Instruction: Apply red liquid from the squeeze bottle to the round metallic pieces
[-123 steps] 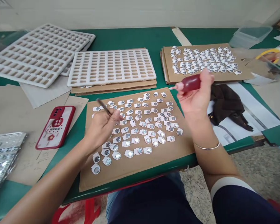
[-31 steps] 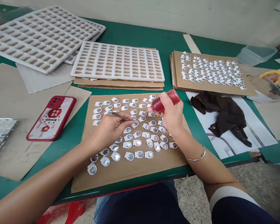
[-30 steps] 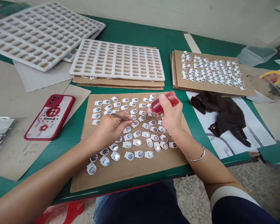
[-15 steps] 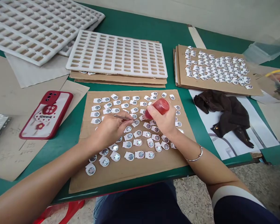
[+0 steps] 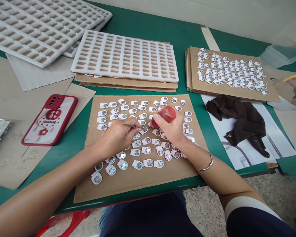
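Several small white tabs with round silver discs lie in rough rows on a brown cardboard sheet. My left hand is closed on a pair of thin metal tweezers, whose tips touch or hover just over one disc near the middle of the sheet. Wrapped round a red translucent squeeze bottle is my right hand. The bottle is tilted, its base up to the right; its lower end is hidden by the fingers. Both hands hide some discs beneath them.
White slotted foam trays lie at the back and far left. A red-cased phone rests at left on cardboard. Another cardboard stack bears several more discs at back right. A dark brown cloth lies on paper near a clear plastic box.
The whole view has shifted slightly. Both hands stay almost in place, the tweezers' tips still at the same disc and the red bottle still tilted beside them.
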{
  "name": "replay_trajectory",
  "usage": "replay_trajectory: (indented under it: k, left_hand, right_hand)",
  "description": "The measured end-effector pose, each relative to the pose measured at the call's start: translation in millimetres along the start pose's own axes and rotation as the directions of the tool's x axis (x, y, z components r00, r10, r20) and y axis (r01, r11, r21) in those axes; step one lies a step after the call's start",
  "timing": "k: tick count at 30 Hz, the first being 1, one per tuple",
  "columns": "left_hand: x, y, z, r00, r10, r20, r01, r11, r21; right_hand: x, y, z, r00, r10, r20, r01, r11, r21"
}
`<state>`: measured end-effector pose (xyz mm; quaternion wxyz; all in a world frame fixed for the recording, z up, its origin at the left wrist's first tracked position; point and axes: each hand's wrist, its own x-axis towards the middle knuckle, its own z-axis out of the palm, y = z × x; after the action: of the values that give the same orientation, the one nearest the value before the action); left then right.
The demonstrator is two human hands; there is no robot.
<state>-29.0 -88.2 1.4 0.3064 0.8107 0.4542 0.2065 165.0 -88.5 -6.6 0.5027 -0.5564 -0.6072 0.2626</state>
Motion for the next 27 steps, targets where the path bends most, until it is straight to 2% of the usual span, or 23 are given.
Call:
replay_trajectory:
  k: [12, 20, 27]
  left_hand:
    - [-2.7, -5.8, 3.1, 0.992, 0.123, -0.030, -0.123, 0.992, 0.018]
    - [-3.7, -5.1, 2.6, 0.990, 0.137, -0.038, -0.137, 0.990, 0.018]
    - [-3.3, -4.7, 3.0, 0.987, 0.152, -0.041, -0.151, 0.988, 0.025]
  right_hand:
    - [-2.0, 3.1, 3.9, 1.000, 0.000, 0.021, -0.001, 1.000, 0.011]
    - [-3.3, 3.4, 4.2, 0.999, -0.018, 0.043, 0.019, 1.000, -0.016]
    - [-4.3, 6.2, 4.0, 0.994, -0.099, 0.043, 0.102, 0.993, -0.056]
